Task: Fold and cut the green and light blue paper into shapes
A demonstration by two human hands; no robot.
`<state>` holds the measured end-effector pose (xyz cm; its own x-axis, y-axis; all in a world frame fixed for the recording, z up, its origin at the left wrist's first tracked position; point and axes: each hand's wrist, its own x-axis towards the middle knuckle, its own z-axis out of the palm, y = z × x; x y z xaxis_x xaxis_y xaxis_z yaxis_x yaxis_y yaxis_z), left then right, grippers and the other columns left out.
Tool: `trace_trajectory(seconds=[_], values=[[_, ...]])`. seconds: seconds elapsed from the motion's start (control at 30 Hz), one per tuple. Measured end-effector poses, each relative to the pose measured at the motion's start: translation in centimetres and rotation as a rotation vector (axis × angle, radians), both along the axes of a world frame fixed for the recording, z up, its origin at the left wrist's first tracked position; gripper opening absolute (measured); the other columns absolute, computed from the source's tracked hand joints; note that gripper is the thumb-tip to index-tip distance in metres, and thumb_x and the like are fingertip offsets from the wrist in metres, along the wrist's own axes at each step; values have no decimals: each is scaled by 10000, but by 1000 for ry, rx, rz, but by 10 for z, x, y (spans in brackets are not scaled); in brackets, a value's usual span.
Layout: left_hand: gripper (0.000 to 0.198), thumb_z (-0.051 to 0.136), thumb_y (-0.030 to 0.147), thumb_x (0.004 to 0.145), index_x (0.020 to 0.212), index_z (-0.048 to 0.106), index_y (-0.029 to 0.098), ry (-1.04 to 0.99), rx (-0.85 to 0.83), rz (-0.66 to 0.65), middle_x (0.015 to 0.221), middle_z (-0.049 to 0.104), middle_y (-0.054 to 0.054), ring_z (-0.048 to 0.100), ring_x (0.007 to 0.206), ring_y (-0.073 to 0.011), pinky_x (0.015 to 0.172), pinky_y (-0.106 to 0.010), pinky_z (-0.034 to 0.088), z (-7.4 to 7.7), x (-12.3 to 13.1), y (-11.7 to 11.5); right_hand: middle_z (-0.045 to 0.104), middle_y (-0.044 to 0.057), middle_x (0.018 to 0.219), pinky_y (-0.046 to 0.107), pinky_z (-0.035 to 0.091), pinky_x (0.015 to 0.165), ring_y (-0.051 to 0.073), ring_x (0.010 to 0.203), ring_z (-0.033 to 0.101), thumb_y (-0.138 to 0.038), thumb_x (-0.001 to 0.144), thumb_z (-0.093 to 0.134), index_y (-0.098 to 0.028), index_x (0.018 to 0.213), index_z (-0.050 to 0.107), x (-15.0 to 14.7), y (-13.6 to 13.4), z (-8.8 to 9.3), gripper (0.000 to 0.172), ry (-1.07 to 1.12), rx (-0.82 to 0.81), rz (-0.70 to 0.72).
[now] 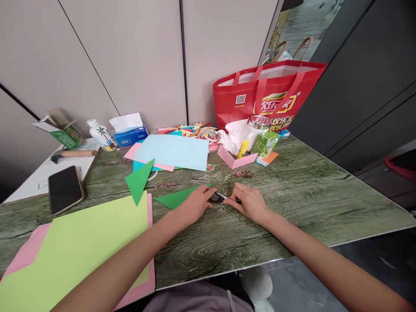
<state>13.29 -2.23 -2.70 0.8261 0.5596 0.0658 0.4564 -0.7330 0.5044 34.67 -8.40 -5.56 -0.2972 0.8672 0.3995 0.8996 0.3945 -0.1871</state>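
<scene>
A small pair of scissors (219, 197) with a dark handle lies between my two hands, low over the table. The fingers of my left hand (196, 202) curl at the handle end, with index finger and thumb on either side of it. My right hand (248, 200) is closed around the blade end, and most of the blades are hidden in its fingers. Partly under my left hand lies a green paper triangle (173, 198). Another green triangle (140, 182) rests farther left, its lower tip over a stack topped by a yellow-green sheet (94, 242).
Light blue paper (175, 151) lies behind my hands. At the back stand a red bag (237, 106), a tissue box (130, 136), a white bottle (101, 135) and a pink paper tray (236, 160) with a yellow glue stick (242, 148). A phone (66, 190) and hammer (76, 153) lie left.
</scene>
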Motion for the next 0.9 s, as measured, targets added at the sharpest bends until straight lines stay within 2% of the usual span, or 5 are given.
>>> trace_trajectory(seconds=[0.2,0.57,0.63,0.8,0.9], values=[[484,497,79,809,1278,388,130,22,-16,32,1215,493,-164,494,1117,-284,919,-425,423,-1,-2,-2,539,25,696,254,273,508,150,635,518,-483,880,463,-181,698,563,2,1,1,366,-14,-30,82],[480,508,96,813,1267,364,150,21,-35,23,1225,492,-148,451,1162,-274,942,-428,398,-8,-4,-1,544,36,689,258,255,491,151,607,514,-486,894,428,-177,688,562,2,0,-5,394,-18,15,-36],[494,521,96,804,1268,357,143,21,-42,23,1221,491,-153,445,1164,-279,943,-428,392,-7,-4,-1,542,37,692,259,257,491,154,606,514,-486,895,426,-178,690,561,1,0,-5,394,-21,17,-37],[520,632,170,749,1214,400,178,20,-74,-1,1177,513,-131,470,1129,-293,915,-439,406,2,-6,-2,538,25,702,249,286,506,144,620,520,-483,887,446,-187,699,561,-3,-7,2,370,-28,-42,109],[584,709,232,688,1193,419,193,14,-94,-27,1172,516,-126,478,1123,-305,900,-451,416,7,-6,-2,540,25,701,249,279,496,140,601,516,-491,889,437,-186,700,562,-6,-8,1,380,-25,-41,77]])
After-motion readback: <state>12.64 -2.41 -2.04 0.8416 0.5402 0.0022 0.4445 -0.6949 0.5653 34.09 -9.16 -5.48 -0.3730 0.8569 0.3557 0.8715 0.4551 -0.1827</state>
